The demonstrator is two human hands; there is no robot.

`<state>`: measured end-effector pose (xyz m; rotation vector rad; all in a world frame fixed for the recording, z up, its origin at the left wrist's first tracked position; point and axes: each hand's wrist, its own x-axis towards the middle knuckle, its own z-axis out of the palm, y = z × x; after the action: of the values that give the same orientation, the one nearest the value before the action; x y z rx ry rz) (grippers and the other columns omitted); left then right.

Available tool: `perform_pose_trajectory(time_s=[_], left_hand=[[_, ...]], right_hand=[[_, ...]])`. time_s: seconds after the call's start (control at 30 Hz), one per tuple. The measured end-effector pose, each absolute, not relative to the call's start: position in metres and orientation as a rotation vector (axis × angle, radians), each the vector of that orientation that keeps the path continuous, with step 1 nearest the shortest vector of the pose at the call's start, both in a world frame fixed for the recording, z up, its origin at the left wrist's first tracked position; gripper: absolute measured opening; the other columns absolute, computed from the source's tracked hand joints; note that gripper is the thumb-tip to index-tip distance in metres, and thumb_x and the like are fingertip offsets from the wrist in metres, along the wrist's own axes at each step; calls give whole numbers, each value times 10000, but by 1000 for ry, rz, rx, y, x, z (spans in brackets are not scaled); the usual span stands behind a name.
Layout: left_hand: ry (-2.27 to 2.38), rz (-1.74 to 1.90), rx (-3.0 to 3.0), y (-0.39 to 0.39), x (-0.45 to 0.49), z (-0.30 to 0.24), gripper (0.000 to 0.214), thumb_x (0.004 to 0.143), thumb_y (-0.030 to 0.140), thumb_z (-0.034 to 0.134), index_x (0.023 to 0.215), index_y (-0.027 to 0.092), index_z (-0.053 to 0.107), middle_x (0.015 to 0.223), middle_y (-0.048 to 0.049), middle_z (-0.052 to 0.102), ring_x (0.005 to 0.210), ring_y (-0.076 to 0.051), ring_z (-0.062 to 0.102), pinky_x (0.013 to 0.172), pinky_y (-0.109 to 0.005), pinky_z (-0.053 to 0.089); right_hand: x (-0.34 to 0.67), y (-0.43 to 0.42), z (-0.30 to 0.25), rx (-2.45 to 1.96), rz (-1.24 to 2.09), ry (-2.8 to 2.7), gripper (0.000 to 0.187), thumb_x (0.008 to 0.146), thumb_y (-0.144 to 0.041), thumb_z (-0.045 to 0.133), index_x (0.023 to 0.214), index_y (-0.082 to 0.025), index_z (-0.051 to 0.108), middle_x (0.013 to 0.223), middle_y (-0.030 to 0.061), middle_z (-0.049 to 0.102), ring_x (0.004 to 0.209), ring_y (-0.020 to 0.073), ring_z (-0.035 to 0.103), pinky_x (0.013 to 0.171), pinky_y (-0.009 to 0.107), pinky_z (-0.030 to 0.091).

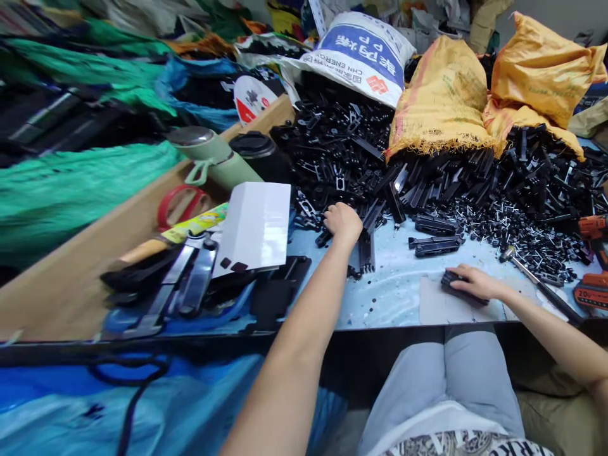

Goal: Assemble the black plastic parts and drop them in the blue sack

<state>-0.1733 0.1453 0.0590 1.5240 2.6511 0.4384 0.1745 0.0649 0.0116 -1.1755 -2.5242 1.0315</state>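
Observation:
My left hand (342, 223) reaches out to the near edge of a big heap of black plastic parts (346, 145), its fingers curled down among the pieces; what they grip is hidden. My right hand (475, 283) lies near the table's front edge, fingers closed over a black plastic part (453, 286) that rests on a pale square mat (439, 307). Two longer black assembled pieces (434, 235) lie on the blue table top (394, 278) between my hands. A spread of small black screws (513, 231) lies beyond my right hand.
Yellow woven sacks (446, 101) and a white-blue sack (365, 54) spill parts at the back. An orange power drill (593, 259) and a metal rod (541, 285) sit at right. At left are a green flask (213, 155), black cup (259, 152), white card (256, 225), red tape ring (183, 204), scissors (190, 285).

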Motion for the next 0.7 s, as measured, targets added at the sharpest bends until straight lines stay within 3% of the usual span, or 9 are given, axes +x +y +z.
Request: perform_pose_trajectory(time_s=[0.1,0.17,0.27,0.37,0.5,0.63,0.7], left_hand=[[2618,402,1711,112,-155,78,270,870,127,388,1090,18,500,1145,-241,508,930,-280,572,792,-383,453],[2375,316,2035,81,-131,87,205,867,136,410,1007,86,551,1120,-186,526,905,-258,579,800,-357,449],[1836,97,2311,36,-82,87,273,829,11,361,973,133,558,921,-108,588,861,-224,584,788,-327,445],[1567,33,2395,11,-41,68,257,837,25,395,1011,140,546,853,-89,600,886,-228,579,778,-326,448],[1519,333,2377,6,-21,32,263,863,219,528,1117,155,537,964,-96,609,986,-241,564,858,-357,445],[1491,825,2048,-4,-18,8,366,940,301,378,1258,155,485,1047,-100,587,909,-181,593,828,-311,475],[1401,951,1879,-12,-12,4,401,954,332,334,1276,156,495,963,-72,591,753,-138,593,746,-282,494]], right_hand=[[178,43,5,-1303,644,-2617,602,803,-514,594,1310,-206,497,1139,135,564,1015,267,567,900,426,444],[181,39,8,-1336,542,-2611,564,783,-497,627,1257,-203,537,1117,137,578,1041,288,548,900,443,431],[185,43,11,-1360,795,-2445,427,837,-462,570,1173,-199,582,1040,104,621,961,239,583,868,392,452],[188,46,9,-1363,1190,-2087,431,872,-504,483,1154,-191,578,929,59,633,818,184,609,773,337,493],[197,36,12,-1309,1346,-1844,488,893,-528,408,1261,-223,507,942,42,594,726,144,600,689,307,519],[204,20,23,-1198,1126,-2146,508,834,-495,550,1292,-276,522,1023,55,568,935,187,573,890,359,467],[199,12,26,-1198,1224,-2071,519,861,-505,501,1329,-281,487,999,54,584,914,185,582,861,353,484]])
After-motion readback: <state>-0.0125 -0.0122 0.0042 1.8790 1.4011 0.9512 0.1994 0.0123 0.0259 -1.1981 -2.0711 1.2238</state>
